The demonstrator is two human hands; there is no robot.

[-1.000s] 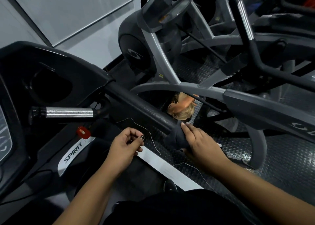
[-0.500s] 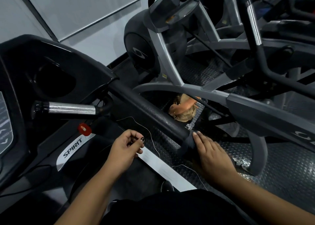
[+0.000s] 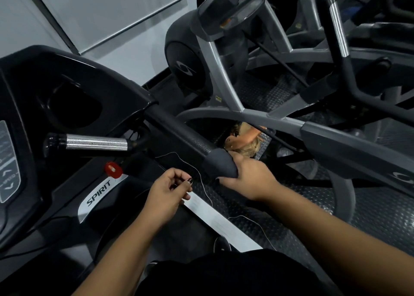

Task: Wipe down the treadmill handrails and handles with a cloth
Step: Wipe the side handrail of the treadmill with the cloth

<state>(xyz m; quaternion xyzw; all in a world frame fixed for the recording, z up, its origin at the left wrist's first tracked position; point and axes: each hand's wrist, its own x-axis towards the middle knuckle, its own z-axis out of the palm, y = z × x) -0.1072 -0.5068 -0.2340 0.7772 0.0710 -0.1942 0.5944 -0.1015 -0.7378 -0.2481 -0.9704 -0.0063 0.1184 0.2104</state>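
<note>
Looking down from head height at a black treadmill in a gym. The person's right hand grips a dark grey cloth wrapped over the near end of the right-side handrail, a black padded bar that slopes up and far-left to the console. The fingers curl over the top of the cloth and the thumb hooks beneath. The left hand hovers just left of the rail end, fingers loosely curled with the thumb against them. A thin pale cord passes by it, and whether it is pinched cannot be told. Left of the rail a chrome handle juts from the console, with a red safety key below it. A grey elliptical machine stands to the right. The step in hand appears to be wiping the rail's end. The next move likely calls for sliding the cloth up the bar toward the console with a firm wraparound grip, then turning to the chrome handle
</note>
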